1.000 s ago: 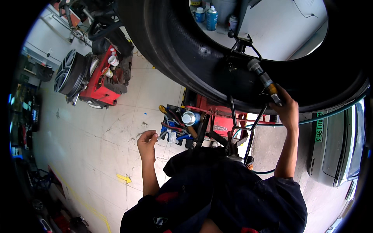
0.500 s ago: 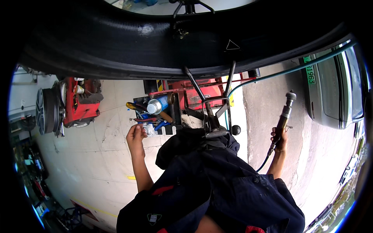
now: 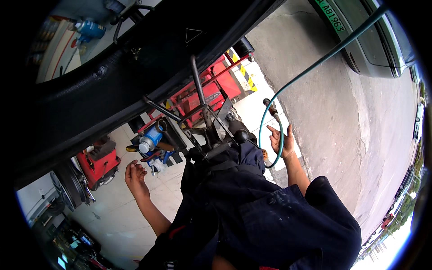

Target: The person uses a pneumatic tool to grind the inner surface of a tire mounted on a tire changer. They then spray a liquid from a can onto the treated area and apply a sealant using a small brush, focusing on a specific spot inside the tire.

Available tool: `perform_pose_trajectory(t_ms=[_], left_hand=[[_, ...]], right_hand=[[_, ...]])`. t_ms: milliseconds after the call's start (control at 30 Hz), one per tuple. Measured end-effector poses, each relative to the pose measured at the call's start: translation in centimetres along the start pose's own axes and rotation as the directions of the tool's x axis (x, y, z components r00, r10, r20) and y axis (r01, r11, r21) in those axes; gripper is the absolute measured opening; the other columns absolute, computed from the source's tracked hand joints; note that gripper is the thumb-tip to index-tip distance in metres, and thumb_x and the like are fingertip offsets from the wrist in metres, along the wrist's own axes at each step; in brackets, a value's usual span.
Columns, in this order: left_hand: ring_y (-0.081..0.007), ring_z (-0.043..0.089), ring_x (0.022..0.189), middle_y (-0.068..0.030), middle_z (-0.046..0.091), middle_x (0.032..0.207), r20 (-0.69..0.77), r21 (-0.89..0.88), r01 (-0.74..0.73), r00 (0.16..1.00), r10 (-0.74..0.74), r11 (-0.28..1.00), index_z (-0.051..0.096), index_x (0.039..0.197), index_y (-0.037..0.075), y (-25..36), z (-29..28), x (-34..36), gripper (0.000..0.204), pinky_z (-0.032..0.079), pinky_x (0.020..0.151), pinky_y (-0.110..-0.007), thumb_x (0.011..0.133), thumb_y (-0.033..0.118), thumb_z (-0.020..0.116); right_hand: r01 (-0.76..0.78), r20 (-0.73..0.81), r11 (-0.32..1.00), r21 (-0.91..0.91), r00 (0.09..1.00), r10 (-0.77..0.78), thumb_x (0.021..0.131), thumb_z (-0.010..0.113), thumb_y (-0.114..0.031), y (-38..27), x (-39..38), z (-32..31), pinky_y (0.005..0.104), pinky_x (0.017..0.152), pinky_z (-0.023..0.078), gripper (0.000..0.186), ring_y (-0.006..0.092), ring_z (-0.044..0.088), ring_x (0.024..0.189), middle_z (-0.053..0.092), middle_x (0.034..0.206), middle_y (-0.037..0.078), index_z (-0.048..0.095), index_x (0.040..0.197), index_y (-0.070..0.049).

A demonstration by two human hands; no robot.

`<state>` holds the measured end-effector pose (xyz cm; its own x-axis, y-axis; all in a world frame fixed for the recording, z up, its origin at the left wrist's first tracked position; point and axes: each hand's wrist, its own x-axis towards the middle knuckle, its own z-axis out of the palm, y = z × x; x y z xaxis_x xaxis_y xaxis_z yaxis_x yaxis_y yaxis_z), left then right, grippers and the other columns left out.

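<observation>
My right hand (image 3: 284, 143) is open, its fingers spread, close beside a loop of green air hose (image 3: 281, 130). Just beyond the fingertips, apart from them, is the dark air-powered hand tool (image 3: 271, 108) with the hose joined to it. My left hand (image 3: 136, 179) hangs loosely curled with nothing visible in it, near the tool tray. A large black tyre (image 3: 148, 67) with a triangle drawn on its inner wall fills the upper left. Bent metal arms of a tyre stand (image 3: 204, 114) reach its edge in front of me.
The tray holds a blue can (image 3: 150, 139), pliers and other hand tools. A red cabinet (image 3: 202, 94) stands under the tyre. On the left are a red machine (image 3: 96, 162) and a wheel (image 3: 67, 184); a silver car (image 3: 369, 40) is parked at upper right.
My right hand has let go of the air tool, which is now beyond the fingertips. The view has turned, tilting the tyre and stand. My left hand stays loosely curled near the tray.
</observation>
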<state>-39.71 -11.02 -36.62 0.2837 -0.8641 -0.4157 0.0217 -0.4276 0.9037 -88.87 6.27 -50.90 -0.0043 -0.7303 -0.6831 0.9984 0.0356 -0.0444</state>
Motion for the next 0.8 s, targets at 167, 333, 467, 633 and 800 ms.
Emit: perform_pose_trajectory(t_ms=[167,333,467,633,800], left_hand=[[-0.0094,0.055,0.068,-0.0016,0.059,0.080,0.093,0.050,0.051,0.994,-0.055,0.997,0.060,0.101,0.003,-0.4,0.6,0.5,0.021,0.047,0.065,-0.023,0.094,0.022,0.055],[-0.0096,0.056,0.068,-0.0026,0.061,0.081,0.035,0.020,0.016,0.999,-0.017,1.000,0.061,0.101,0.002,1.7,-4.0,0.9,0.021,0.047,0.063,-0.023,0.094,0.021,0.055],[-0.0098,0.056,0.069,-0.0024,0.060,0.080,0.007,0.007,0.010,1.000,-0.010,1.000,0.061,0.101,0.002,4.7,-8.5,2.3,0.021,0.047,0.064,-0.023,0.095,0.021,0.054],[-0.0098,0.055,0.069,-0.0026,0.059,0.080,-0.027,0.026,-0.015,1.000,0.015,1.000,0.061,0.102,0.002,6.4,-11.9,2.1,0.022,0.046,0.064,-0.023,0.095,0.022,0.053],[-0.0098,0.055,0.070,-0.0024,0.059,0.081,-0.059,0.015,-0.027,0.998,0.027,1.000,0.061,0.103,0.002,8.3,-13.8,2.1,0.022,0.047,0.065,-0.023,0.095,0.021,0.054]], right_hand=[[-0.042,-0.313,0.931,-0.362,0.946,-0.079,0.093,0.053,-0.033,0.1,6.9,-4.1,0.0283,0.061,0.051,0.026,0.0159,0.057,0.058,0.050,0.058,-0.002,0.054,0.083,-0.010],[-0.490,-0.573,0.354,-0.797,0.799,-0.184,0.092,0.053,-0.016,0.7,7.0,0.6,0.0347,0.065,0.055,0.016,0.0217,0.064,0.071,0.057,0.067,0.006,0.056,0.083,-0.002],[-0.376,-0.657,0.711,-0.594,0.737,-0.158,0.091,0.051,-0.014,5.5,9.9,-7.2,0.0332,0.063,0.055,0.018,0.0225,0.064,0.073,0.061,0.080,0.014,0.055,0.095,0.004],[-0.151,-0.665,0.982,-0.114,0.746,0.038,0.094,0.045,-0.012,11.7,12.2,-8.0,0.0330,0.076,0.056,0.023,0.0265,0.063,0.086,0.060,0.095,0.018,0.050,0.107,0.005],[-0.396,-0.681,0.640,-0.658,0.675,-0.283,0.087,0.055,-0.010,15.4,12.9,0.7,0.0316,0.048,0.046,0.032,0.0224,0.054,0.055,0.055,0.073,0.011,0.053,0.116,0.004]])
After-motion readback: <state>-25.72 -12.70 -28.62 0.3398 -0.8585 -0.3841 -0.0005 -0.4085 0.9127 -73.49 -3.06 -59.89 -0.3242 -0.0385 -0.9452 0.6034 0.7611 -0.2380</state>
